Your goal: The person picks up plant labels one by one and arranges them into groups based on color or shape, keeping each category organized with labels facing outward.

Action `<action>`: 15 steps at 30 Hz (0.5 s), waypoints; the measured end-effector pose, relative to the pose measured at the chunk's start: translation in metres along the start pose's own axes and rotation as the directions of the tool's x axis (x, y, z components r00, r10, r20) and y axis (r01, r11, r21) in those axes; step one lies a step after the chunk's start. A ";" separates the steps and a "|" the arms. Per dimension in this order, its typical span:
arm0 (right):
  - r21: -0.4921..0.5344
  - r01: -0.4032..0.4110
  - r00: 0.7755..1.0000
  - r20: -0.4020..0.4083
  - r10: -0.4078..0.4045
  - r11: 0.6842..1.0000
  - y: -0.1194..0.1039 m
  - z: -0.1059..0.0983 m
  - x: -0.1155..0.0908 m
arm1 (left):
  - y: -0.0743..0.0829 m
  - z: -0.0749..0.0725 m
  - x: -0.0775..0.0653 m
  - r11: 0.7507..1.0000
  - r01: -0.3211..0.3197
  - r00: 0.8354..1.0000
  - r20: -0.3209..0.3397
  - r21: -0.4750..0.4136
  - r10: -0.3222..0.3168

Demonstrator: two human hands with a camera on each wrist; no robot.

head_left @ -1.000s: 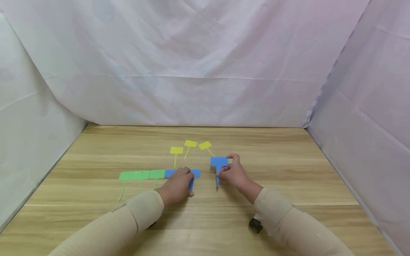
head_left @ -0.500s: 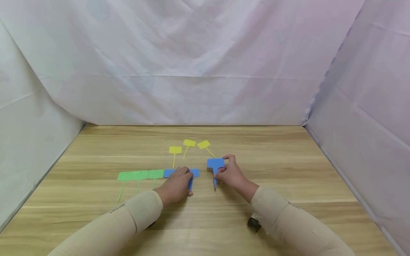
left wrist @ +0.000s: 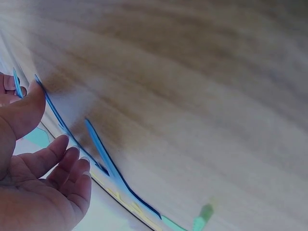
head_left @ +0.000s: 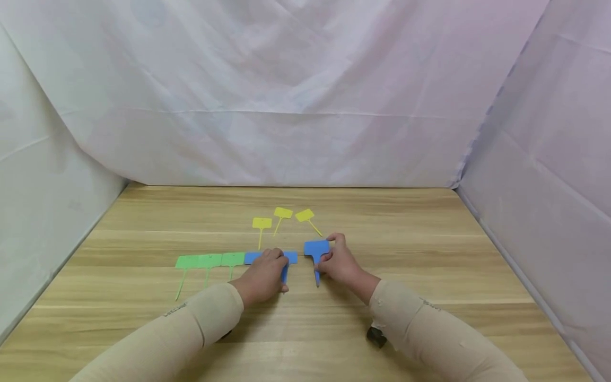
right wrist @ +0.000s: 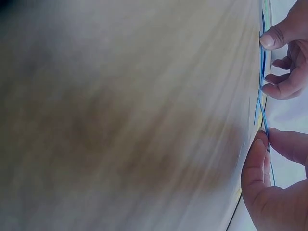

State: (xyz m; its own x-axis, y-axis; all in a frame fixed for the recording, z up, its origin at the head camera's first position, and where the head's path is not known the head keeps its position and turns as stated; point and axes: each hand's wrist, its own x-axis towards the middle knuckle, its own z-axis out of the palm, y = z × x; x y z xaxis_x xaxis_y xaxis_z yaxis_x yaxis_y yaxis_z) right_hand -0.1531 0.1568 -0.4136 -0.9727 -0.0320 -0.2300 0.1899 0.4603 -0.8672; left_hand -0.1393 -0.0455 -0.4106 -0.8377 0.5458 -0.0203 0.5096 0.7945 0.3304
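Note:
Three green T-shaped plant labels [head_left: 210,260] lie edge to edge in a row, stems toward the person. Continuing that row to the right are two blue plant labels [head_left: 251,258], partly covered by my left hand [head_left: 264,273]. This hand holds the second one [head_left: 292,258], thumb at its stem tip and fingers at its head; the left wrist view shows the thumb [left wrist: 33,108] there. Just right of the row, my right hand [head_left: 341,262] pinches a third blue plant label [head_left: 317,248] by its side, its stem [head_left: 317,278] pointing toward the person.
Behind the row lie three yellow plant labels [head_left: 262,223], two of them angled. The wood-grain table [head_left: 406,223] is bounded by white cloth [head_left: 296,148] at the back and sides. A dark block-like thing [head_left: 376,337] sits under the right wrist.
My right hand has moved left and slightly nearer the person, bringing the blue plant label closer to the row. My left hand has stayed in place.

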 end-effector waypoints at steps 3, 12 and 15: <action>-0.010 -0.002 1.000 0.013 0.002 1.000 -0.001 0.002 0.000 | 0.000 0.000 0.000 1.000 -0.003 1.000 0.000 0.000 0.003; -0.052 -0.002 0.999 0.047 0.004 0.999 -0.004 0.006 -0.001 | -0.001 -0.001 0.001 1.000 -0.016 1.000 -0.007 0.014 0.016; -0.060 0.004 0.999 0.052 -0.001 0.998 -0.004 0.007 0.000 | -0.001 -0.001 0.001 1.000 -0.019 1.000 -0.010 0.018 0.019</action>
State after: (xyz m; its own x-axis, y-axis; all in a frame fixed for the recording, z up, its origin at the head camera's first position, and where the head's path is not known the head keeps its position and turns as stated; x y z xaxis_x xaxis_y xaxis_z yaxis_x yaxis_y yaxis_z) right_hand -0.1526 0.1485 -0.4128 -0.9646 -0.0782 -0.2518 0.1777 0.5125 -0.8401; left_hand -0.1402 -0.0459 -0.4101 -0.8297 0.5583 -0.0041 0.5290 0.7884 0.3139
